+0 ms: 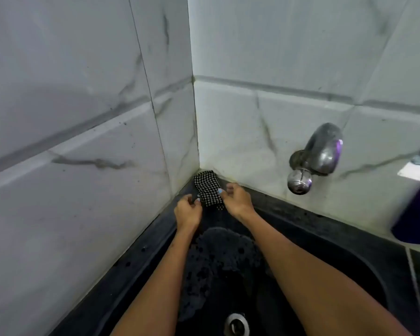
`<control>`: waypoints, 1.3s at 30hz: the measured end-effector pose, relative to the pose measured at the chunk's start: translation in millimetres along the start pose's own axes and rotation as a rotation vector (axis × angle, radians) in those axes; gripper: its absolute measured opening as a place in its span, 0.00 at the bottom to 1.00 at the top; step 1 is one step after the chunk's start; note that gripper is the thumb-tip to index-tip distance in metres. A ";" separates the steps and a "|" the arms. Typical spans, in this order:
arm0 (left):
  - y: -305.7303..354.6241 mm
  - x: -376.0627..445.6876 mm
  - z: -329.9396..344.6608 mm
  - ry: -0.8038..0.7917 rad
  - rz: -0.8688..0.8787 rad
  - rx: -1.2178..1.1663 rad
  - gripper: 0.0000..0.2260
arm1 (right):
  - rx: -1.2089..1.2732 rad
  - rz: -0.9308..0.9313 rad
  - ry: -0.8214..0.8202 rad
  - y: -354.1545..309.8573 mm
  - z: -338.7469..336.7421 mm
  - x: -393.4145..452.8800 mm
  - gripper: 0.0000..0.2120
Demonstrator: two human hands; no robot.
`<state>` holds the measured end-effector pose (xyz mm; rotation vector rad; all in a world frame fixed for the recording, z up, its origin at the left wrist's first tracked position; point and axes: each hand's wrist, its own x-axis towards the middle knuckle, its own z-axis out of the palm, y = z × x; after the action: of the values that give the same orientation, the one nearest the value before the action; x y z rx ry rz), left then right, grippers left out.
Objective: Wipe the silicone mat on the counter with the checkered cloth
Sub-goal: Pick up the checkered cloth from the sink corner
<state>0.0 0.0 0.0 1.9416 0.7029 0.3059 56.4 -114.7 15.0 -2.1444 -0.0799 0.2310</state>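
Left of centre, our left hand (187,210) hovers with fingers loosely curled, grasping nothing, just beside the cloth (208,189). The checkered cloth lies folded in the wall corner at centre frame, on the dark rim of the sink (344,235). Our right hand (237,198) pinches its right edge. We should gather the whole fold before lifting, clear of the tap (318,156) at right. The mat is not identifiable here.
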 end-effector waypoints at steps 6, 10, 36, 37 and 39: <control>-0.2 37.3 20.3 0.015 0.018 -0.028 0.17 | -0.063 0.074 -0.001 -4.4 20.6 37.2 0.23; 0.4 47.2 32.5 0.074 -0.088 -0.077 0.18 | 0.016 0.138 0.060 -5.0 33.9 49.5 0.23; 60.5 -272.6 49.9 -0.281 -0.303 -0.685 0.11 | 0.971 0.170 -0.042 69.2 -159.9 -271.5 0.11; 62.6 -295.0 57.6 -0.295 -0.295 -0.677 0.11 | 1.020 0.157 -0.035 79.4 -170.2 -291.0 0.13; 67.0 -337.7 72.7 -0.322 -0.280 -0.655 0.12 | 1.112 0.132 -0.015 99.9 -190.9 -327.7 0.18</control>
<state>-210.7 -276.2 55.7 1.2146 0.5598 0.0330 -230.5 -374.5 78.2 -1.0391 0.1545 0.2795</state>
